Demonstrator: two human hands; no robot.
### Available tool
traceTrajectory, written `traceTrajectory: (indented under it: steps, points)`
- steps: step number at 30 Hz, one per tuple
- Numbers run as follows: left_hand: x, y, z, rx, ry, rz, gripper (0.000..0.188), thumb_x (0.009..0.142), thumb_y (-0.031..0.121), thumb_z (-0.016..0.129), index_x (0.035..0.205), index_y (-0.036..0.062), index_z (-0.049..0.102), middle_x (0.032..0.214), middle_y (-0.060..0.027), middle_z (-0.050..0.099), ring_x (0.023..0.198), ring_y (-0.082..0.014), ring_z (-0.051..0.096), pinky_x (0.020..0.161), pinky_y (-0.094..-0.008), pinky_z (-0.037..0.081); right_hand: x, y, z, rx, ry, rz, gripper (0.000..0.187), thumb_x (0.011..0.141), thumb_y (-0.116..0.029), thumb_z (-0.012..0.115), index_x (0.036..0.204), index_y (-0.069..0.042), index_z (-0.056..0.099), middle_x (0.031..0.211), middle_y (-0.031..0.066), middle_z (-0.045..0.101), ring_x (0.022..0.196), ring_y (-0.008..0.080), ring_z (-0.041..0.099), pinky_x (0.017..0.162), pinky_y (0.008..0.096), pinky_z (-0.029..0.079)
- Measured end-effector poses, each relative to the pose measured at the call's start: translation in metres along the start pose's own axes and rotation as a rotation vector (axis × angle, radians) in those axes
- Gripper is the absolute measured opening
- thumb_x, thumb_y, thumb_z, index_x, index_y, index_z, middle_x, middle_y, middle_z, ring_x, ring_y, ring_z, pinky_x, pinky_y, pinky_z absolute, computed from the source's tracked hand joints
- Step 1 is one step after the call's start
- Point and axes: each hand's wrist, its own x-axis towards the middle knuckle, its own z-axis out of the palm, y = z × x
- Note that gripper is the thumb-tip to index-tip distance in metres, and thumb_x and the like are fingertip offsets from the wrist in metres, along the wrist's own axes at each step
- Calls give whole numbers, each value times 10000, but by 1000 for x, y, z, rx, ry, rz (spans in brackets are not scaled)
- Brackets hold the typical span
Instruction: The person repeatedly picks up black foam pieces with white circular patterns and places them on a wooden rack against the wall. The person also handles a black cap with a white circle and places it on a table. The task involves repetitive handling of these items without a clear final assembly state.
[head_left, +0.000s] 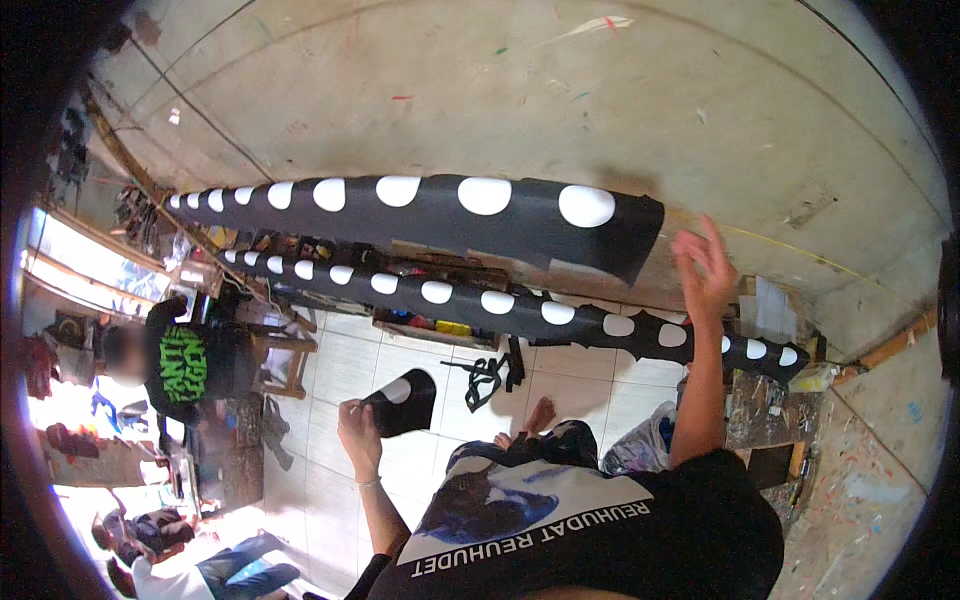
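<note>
My left hand (357, 432) is closed on the edge of a curved black piece (412, 408) with a white oval patch, held over the floor. My right hand (706, 268) is raised, fingers apart and holding nothing visible. It is just right of the end of an upper row of black pieces (525, 222) with white ovals, which stretches along the wall. A second, lower row of similar black pieces (590, 330) passes behind my right forearm. What the pieces are for is not visible.
Black straps (482, 384) lie on the tiled floor (335, 440). A clear plastic bag (640, 440) is beside my legs. A shelf (430, 330) with boxes stands under the rows. At left are a wooden stool (288, 365) and a person in black (195, 360); more people sit at lower left.
</note>
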Motion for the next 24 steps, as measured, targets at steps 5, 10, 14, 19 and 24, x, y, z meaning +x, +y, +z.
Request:
traceTrajectory:
  steps: [5,10,14,19,24]
  points:
    - [-9,39,-25,-255,-62,76,130,875,89,559,940,7,482,711,-6,495,661,-70,432,568,-220,350,-105,-14,75,62,-389,240,480,816,-194,641,1213,-6,447,1020,175,603,933,211,594,812,320,468]
    - [-11,67,-49,-593,-158,30,179,858,-30,535,1010,32,464,717,35,534,611,-25,418,537,-165,315,-158,-26,171,448,-1040,520,883,787,-181,682,1430,-95,84,1157,247,535,1043,213,553,852,303,441]
    - [-26,52,-65,-698,-212,63,198,854,-36,535,1018,42,457,704,37,527,592,-19,397,521,-160,289,-158,-54,166,690,-1200,524,695,750,29,628,1368,-92,334,839,32,633,819,53,519,778,185,413]
    - [-38,15,-69,-540,-270,58,212,848,-42,536,1020,50,450,662,53,464,584,-18,352,520,-168,266,-177,-74,144,224,-1266,316,426,767,-51,645,1182,-48,548,600,-46,501,630,39,472,597,191,373]
    - [-42,-1,-45,-708,-437,43,225,865,-12,532,1066,26,438,871,-53,611,760,-73,533,694,-192,418,-205,-69,111,188,-1022,456,202,787,-153,674,953,-38,676,729,25,665,586,74,529,530,248,409]
